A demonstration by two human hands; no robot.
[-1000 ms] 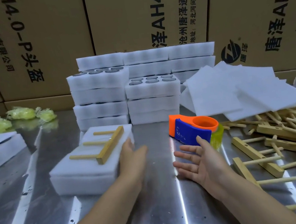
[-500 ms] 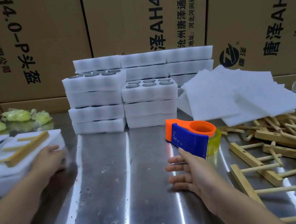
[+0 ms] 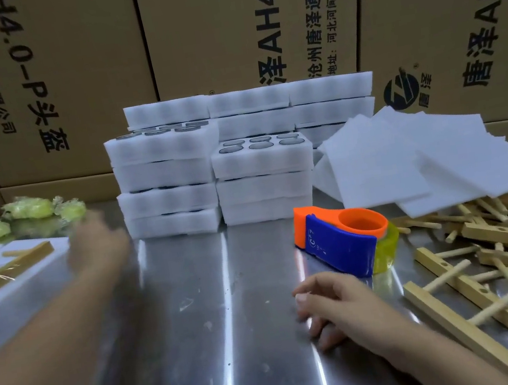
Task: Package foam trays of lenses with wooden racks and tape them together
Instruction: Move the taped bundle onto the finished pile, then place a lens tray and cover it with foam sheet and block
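A taped foam package (image 3: 14,294) with a wooden rack (image 3: 7,272) on top lies at the far left of the steel table. My left hand (image 3: 96,245) is blurred, just right of that package, holding nothing. Stacks of white foam trays with lenses (image 3: 260,155) stand at the back centre. An orange and blue tape dispenser (image 3: 345,241) sits on the table right of centre. My right hand (image 3: 332,306) rests on the table just in front of the dispenser, fingers loosely curled, apart from it.
A heap of wooden racks (image 3: 491,242) covers the table's right side, with flat white foam sheets (image 3: 406,163) behind it. Crumpled yellow-green tape scraps (image 3: 27,209) lie at the back left. Cardboard boxes (image 3: 222,32) wall off the far edge.
My left hand pushed the racked package from the table's middle to the far left and has now come off it, moving right. My right hand sank onto the table.
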